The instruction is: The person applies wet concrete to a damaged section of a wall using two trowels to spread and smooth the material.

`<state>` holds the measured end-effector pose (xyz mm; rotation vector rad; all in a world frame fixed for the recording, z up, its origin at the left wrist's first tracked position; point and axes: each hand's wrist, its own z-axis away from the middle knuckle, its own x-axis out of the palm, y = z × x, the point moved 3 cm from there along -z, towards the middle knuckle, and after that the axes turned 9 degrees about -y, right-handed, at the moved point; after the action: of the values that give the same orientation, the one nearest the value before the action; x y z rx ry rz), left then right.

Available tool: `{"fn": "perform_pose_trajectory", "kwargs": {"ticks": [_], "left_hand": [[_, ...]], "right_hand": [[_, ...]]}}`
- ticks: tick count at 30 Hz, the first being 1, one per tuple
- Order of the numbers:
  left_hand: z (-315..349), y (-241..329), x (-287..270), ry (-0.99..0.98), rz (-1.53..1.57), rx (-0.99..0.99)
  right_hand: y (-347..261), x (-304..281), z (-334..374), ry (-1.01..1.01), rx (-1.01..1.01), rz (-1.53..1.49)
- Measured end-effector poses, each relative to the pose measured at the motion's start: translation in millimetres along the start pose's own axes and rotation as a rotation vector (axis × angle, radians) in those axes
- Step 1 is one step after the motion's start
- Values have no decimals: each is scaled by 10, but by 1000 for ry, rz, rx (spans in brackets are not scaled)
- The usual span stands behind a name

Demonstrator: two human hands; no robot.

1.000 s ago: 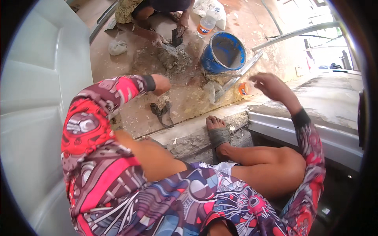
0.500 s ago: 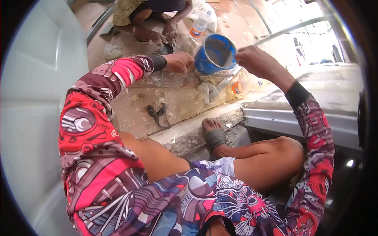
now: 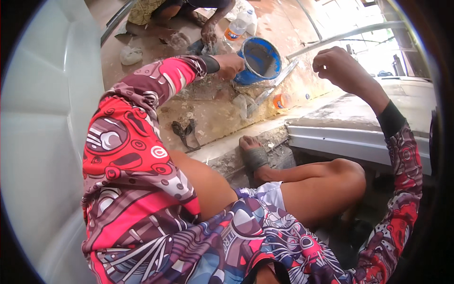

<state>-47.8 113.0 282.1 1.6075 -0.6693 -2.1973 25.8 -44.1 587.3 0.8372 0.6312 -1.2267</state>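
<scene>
A blue bucket (image 3: 240, 75) with wet grey mix (image 3: 259, 60) inside stands ahead of me, its rim smeared. My left hand (image 3: 230, 65) is closed at the left side of its rim; the fingertips are partly hidden there. To the right of the bucket, my right hand (image 3: 338, 68) is raised and apart from it, fingers curled in, with nothing seen in them. Beyond the bucket a person crouches, their hands (image 3: 208, 35) low over the floor, near a clear bottle (image 3: 239, 26) with an orange label.
A long metal straightedge (image 3: 272, 87) lies beside the bucket, close to an orange-labelled bottle piece (image 3: 280, 101). Dark straps (image 3: 185, 132) and a knotted plastic bag (image 3: 131, 55) lie on the stained floor. A white panel (image 3: 47, 118) rises at my left; a ledge (image 3: 354, 142) runs at right.
My right hand has left the bucket rim, moving right and toward me. My left hand has shifted right to the bucket's rim. The other person's hands have moved slightly.
</scene>
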Motion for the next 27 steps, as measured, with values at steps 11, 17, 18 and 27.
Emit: {"fn": "perform_pose_trajectory", "kwargs": {"ticks": [11,17,18,27], "left_hand": [[621,252,606,-160,-71,133],[1423,-8,708,-175,135,-114],[1560,-57,738,-91,179,-154],[2382,380,1170,-233,125,-523]], "right_hand": [[-42,674,-853,238,-293,-167],[-64,1174,-1346,-10,-393,-240],[-33,1298,-1411,-64,-406,-257],[74,2635,-1687,-584,-450,-214]]}}
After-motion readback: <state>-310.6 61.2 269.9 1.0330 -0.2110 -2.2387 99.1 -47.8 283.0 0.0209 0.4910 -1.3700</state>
